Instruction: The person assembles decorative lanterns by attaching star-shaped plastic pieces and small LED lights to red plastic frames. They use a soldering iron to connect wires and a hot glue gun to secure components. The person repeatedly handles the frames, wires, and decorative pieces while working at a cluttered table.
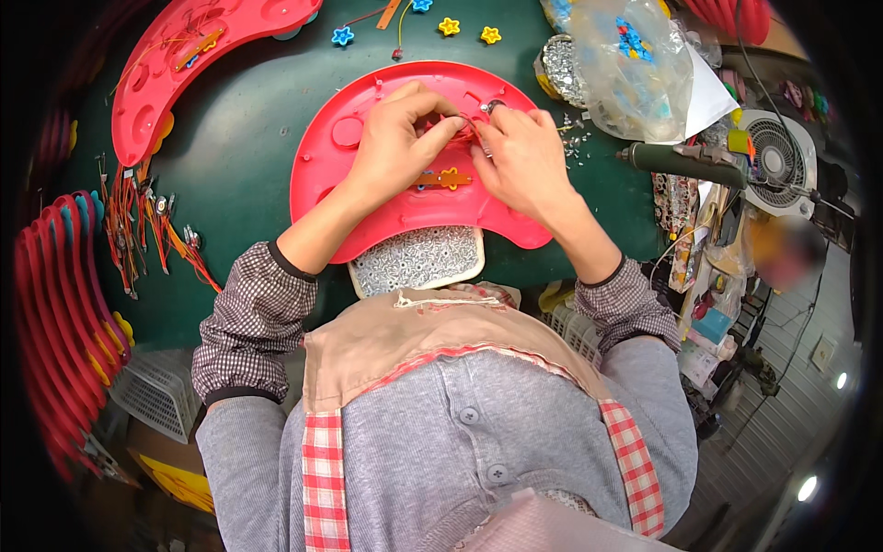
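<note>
A red curved plastic shell (322, 152) lies hollow side up in front of me on the green table. Over its middle, my left hand (400, 138) pinches thin red wires (467, 131) between thumb and fingertips. My right hand (526, 161) meets it from the other side, fingers closed on the same wires. A small round metallic part (492, 107) shows by the right hand's knuckles. Below the hands, a narrow brown circuit strip (432, 180) sits in the shell, with a yellow star-shaped piece (451, 178) and a blue one beside it. The wire ends are hidden by my fingers.
A white tray of small screws (418, 260) sits under the shell's near edge. Wired parts (156, 221) and stacked red shells (64, 313) are left; another shell (138, 110) is far left. A powered screwdriver (685, 164), plastic bag (635, 83) and fan (777, 152) are right.
</note>
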### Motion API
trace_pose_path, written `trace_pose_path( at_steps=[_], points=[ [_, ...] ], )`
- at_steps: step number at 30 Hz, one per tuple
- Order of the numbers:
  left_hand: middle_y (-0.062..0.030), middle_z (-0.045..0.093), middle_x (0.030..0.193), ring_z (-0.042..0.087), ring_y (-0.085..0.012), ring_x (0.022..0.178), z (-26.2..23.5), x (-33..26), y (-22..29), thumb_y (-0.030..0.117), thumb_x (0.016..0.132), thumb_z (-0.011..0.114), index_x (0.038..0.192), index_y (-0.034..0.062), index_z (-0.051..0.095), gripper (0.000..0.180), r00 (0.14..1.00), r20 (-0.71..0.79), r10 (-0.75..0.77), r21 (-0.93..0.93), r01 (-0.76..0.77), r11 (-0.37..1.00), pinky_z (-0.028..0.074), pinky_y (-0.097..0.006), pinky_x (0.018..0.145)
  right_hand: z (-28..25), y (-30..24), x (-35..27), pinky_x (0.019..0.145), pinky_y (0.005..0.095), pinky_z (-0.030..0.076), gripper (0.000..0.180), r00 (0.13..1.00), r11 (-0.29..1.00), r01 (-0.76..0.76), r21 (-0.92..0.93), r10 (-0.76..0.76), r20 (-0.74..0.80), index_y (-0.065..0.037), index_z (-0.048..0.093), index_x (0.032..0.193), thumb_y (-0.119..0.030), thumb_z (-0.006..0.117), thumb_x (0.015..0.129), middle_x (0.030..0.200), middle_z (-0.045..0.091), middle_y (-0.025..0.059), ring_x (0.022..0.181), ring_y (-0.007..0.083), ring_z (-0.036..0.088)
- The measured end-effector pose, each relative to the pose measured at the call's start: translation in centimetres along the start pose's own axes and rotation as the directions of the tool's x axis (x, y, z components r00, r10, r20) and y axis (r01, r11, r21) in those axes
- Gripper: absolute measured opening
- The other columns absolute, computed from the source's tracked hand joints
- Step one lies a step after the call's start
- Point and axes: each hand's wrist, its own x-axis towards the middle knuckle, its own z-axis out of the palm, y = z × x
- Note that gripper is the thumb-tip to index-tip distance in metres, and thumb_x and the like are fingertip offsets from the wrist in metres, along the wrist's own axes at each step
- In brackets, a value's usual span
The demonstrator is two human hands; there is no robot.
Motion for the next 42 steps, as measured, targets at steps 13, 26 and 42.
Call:
trace_pose_path(
  at_steps=[13,26,42],
  points=[
    [-0.0074,0.062,0.079,0.058,-0.0149,0.068,-0.3,-0.8,1.7,0.01,0.088,0.077,0.094,-0.0004,0.075,0.012,0.999,-0.009,0.043,0.01,-0.043,0.999,0.047,-0.031,0.063,-1.1,-0.6,0.4,0.063,0.0356,0.053,0.02,0.945,0.929,0.094,0.358,0.031,-0.327,-0.005,0.074,0.104,-0.003,0.076,0.084,0.085,0.062,0.0077,0.071,0.0252,0.065],
    [-0.0076,0.063,0.08,0.062,-0.0258,0.074,-5.0,-10.7,3.8,0.008,0.08,0.081,0.101,0.0039,0.073,0.023,0.984,-0.061,0.166,0.48,-0.117,0.869,0.045,-0.038,0.068,2.0,-1.9,4.6,0.072,0.0346,0.057,0.018,0.963,0.826,0.175,0.537,-0.03,-0.267,-0.001,0.068,0.097,0.005,0.072,0.081,0.087,0.069,0.0104,0.087,0.0265,0.071],
    [-0.022,0.053,0.133,0.053,-0.0373,0.121,-5.9,-12.9,-0.7,0.0,0.089,0.065,0.138,-0.0019,0.056,0.05,0.883,-0.463,0.081,0.39,0.121,0.913,0.042,-0.044,0.106,2.3,-3.7,6.7,0.086,0.0482,0.049,0.028,0.98,0.95,0.187,0.249,-0.199,0.024,-0.007,0.062,0.109,-0.002,0.069,0.082,0.088,0.07,0.01,0.091,0.0337,0.066]
  ],
)
